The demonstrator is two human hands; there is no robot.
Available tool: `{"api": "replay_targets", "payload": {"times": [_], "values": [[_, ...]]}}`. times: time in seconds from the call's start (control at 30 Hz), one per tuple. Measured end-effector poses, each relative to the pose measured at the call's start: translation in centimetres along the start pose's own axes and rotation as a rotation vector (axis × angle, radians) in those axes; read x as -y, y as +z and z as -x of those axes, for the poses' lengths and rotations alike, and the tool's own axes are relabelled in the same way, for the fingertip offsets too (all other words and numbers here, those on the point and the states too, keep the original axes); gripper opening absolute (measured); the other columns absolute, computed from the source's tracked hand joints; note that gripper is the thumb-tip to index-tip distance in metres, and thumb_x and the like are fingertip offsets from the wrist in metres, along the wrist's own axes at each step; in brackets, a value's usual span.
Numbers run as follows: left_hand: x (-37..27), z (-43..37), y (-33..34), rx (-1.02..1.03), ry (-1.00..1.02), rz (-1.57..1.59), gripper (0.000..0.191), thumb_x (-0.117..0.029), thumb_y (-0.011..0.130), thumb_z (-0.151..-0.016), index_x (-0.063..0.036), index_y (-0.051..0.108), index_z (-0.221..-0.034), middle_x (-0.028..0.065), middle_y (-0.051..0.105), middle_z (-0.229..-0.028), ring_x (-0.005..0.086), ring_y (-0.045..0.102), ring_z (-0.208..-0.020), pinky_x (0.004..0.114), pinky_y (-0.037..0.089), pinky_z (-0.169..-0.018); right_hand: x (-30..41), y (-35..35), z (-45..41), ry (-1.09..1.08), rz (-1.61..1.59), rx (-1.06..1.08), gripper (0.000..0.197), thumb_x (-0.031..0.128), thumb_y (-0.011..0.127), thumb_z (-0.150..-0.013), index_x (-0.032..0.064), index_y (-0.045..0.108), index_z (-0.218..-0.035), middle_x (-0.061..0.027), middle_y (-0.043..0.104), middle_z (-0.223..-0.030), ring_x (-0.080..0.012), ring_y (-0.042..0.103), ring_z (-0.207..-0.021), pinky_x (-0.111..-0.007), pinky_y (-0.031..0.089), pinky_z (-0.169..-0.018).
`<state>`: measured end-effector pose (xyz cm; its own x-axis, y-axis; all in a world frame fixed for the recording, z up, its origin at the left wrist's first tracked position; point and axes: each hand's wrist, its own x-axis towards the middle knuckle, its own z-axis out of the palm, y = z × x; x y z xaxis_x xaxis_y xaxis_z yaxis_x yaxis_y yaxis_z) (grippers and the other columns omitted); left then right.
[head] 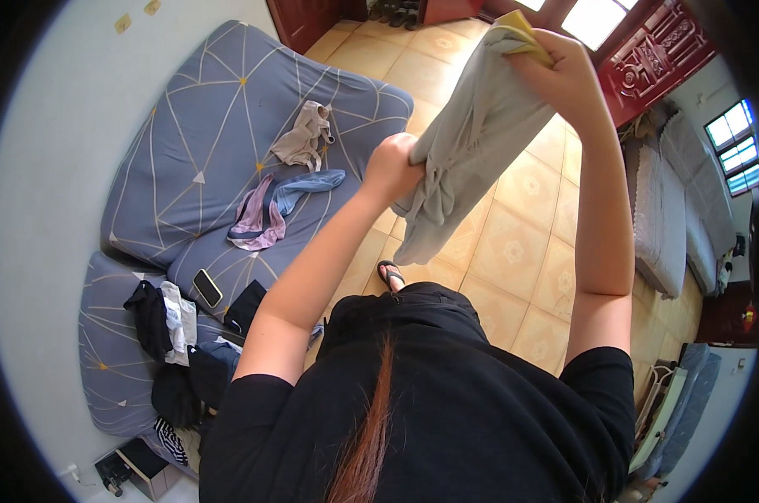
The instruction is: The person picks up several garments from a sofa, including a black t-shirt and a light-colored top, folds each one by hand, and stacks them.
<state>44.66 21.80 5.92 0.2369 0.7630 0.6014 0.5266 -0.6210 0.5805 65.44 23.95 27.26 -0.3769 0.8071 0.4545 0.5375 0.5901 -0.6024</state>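
A light grey-green garment hangs stretched between my two hands above the tiled floor. My right hand is raised higher and grips its upper end, together with a yellow piece. I cannot tell whether that piece belongs to the garment. Lower down, my left hand is closed on the garment's left edge, where the fabric bunches into folds. The garment's lower end hangs loose above my sandalled foot.
To my left is a grey patterned sofa. On it lie a beige garment, pink underwear, a blue piece of clothing, a phone and a dark clothes pile. A pale covered sofa stands at the right.
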Motion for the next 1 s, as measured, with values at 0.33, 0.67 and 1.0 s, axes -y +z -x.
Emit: {"api": "replay_targets", "payload": {"times": [0.33,0.67,1.0], "values": [[-1.1,-1.9,-4.9,0.333,-0.277,0.303,0.038,-0.02,0.069,-0.072,-0.0036,0.056,-0.103,0.0164,0.064,-0.094,0.0292,0.061,-0.087,0.031,0.046,-0.077,-3.1,-4.2,-0.1,-0.037,0.005,-0.158,0.021,0.016,0.063,-0.084,-0.0012,0.065,-0.096,0.0043,0.058,-0.072,-0.0025,0.05,-0.066,-0.018,0.04,-0.059],[1.2,-5.2,-9.4,0.298,-0.408,-0.105,0.022,-0.017,0.063,-0.074,-0.0043,0.066,-0.091,0.0199,0.063,-0.085,0.0321,0.064,-0.08,0.035,0.048,-0.07,1.0,-4.6,3.4,-0.125,0.084,-0.132,0.015,0.008,0.064,-0.077,-0.0027,0.064,-0.088,0.0046,0.054,-0.067,-0.002,0.047,-0.061,-0.019,0.039,-0.054],[1.2,-5.9,-13.9,-0.136,-0.168,-0.091,0.014,-0.006,0.054,-0.074,0.0028,0.063,-0.08,0.0194,0.063,-0.074,0.0302,0.062,-0.066,0.032,0.047,-0.06,9.4,5.3,10.7,-0.571,0.086,0.231,0.029,0.015,0.071,-0.06,0.0114,0.056,-0.084,0.0004,0.049,-0.063,-0.0152,0.057,-0.059,-0.03,0.044,-0.045]]}}
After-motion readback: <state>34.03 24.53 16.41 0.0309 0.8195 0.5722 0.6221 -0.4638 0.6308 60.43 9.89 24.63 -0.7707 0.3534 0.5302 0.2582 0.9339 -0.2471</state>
